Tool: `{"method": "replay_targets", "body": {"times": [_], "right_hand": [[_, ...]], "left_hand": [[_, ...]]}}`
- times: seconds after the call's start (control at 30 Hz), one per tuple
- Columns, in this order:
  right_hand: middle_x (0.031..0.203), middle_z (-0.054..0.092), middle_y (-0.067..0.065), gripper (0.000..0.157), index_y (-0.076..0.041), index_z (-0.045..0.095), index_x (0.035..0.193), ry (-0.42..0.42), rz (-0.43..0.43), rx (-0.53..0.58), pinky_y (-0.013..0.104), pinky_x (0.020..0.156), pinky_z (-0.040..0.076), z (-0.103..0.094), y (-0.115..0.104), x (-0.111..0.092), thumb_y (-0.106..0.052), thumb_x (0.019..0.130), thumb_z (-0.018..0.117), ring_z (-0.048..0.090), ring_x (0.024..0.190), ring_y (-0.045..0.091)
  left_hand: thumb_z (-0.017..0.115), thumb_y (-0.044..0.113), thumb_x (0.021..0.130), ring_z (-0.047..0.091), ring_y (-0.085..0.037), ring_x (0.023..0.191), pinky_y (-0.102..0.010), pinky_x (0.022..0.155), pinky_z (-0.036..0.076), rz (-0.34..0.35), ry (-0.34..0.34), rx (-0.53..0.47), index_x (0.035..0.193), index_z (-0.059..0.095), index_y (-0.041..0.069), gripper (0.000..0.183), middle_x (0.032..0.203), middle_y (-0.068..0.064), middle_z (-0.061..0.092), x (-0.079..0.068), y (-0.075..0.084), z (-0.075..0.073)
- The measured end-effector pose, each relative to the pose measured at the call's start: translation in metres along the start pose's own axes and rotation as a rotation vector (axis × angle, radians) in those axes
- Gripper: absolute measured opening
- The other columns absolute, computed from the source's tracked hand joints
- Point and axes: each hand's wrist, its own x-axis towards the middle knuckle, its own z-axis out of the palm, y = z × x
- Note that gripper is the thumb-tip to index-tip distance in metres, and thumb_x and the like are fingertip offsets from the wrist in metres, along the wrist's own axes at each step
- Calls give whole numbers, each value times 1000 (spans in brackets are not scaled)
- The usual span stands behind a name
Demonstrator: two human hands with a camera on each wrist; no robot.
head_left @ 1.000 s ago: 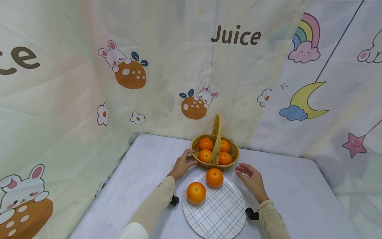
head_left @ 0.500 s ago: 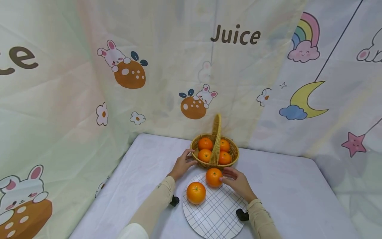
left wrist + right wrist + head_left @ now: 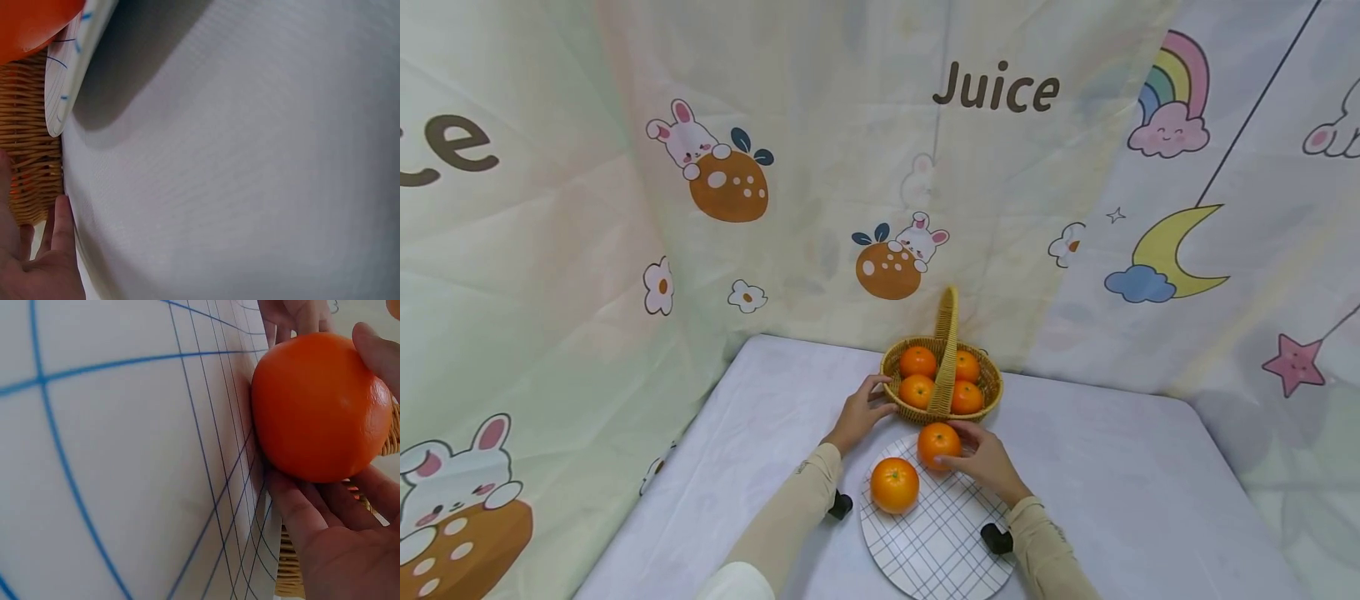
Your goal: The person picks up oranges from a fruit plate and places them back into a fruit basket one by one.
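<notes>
My right hand [image 3: 988,462] holds the far orange [image 3: 936,443] on the round white plate [image 3: 955,533] with a blue grid. In the right wrist view, fingers [image 3: 297,500] lie against this smooth orange [image 3: 315,406] close to the plate's surface. A second orange [image 3: 894,485], with a small green stem mark, sits nearer on the plate's left. My left hand [image 3: 857,417] touches the left side of a wicker basket [image 3: 887,367], fingers at the rim and thumb lower down. In the left wrist view, extended fingers [image 3: 62,228] rest beside the woven wall.
Several oranges [image 3: 917,362] lie in the basket on both sides of its tall arched handle [image 3: 947,333]. The basket stands just behind the plate on a white-covered table [image 3: 1120,467]. Printed cloth walls [image 3: 805,167] rise behind and on either side.
My right hand has moved left from beside the plate to the far orange and taken hold of it. The left hand stays at the basket.
</notes>
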Motion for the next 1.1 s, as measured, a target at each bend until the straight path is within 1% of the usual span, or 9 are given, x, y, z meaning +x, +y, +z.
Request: {"method": "replay_targets", "body": {"times": [0.17, 0.27, 0.43, 0.6, 0.83, 1.0, 1.1], "right_hand": [[134, 57, 1, 75, -18, 58, 133, 0, 1, -60, 45, 104, 44, 7, -1, 1, -38, 68, 90, 54, 123, 24], [134, 57, 1, 75, -18, 58, 132, 7, 7, -60, 47, 104, 44, 9, -4, 0, -37, 67, 90, 54, 123, 25], [133, 57, 2, 73, -17, 58, 132, 15, -1, -65, 48, 103, 45, 12, -5, 0, -36, 69, 89, 55, 122, 27], [133, 58, 2, 72, -18, 58, 132, 13, -1, -60, 48, 103, 45, 11, -4, 0, -36, 70, 89, 55, 122, 26], [133, 57, 2, 72, -17, 58, 133, 14, -25, -55, 47, 103, 45, 8, -2, -2, -37, 70, 89, 55, 123, 26], [135, 56, 2, 73, -20, 58, 132, 26, 7, -63, 45, 103, 45, 1, 3, -8, -41, 69, 88, 55, 122, 25], [136, 55, 3, 74, -19, 57, 133, 31, 35, -65, 45, 103, 45, -7, 4, -15, -41, 69, 88, 55, 122, 25]], "left_hand": [[71, 26, 88, 55, -26, 124, -37, 96, 51, 1, 0, 6, 138, 46, 16, 57, 148, -1, 44, 0, 1, 1], [71, 26, 88, 55, -25, 124, -37, 97, 51, -4, -3, 10, 138, 46, 18, 56, 148, 0, 44, 0, 1, 1], [72, 25, 88, 55, -27, 123, -39, 96, 51, 7, 1, 7, 138, 46, 17, 56, 148, -3, 44, 1, 1, 1], [72, 29, 88, 55, -27, 123, -39, 96, 51, 0, 2, 16, 138, 46, 17, 57, 148, -1, 44, 0, 2, 0], [71, 28, 88, 55, -27, 124, -41, 97, 50, -12, 5, 15, 138, 46, 17, 57, 148, 0, 44, 0, 5, 0], [71, 28, 88, 54, -25, 124, -39, 99, 49, -35, -2, 11, 139, 46, 17, 58, 147, 3, 44, 0, 6, 1], [71, 31, 88, 54, -22, 125, -36, 99, 49, -47, -3, 18, 138, 46, 20, 57, 147, 6, 44, 0, 4, 0]]}}
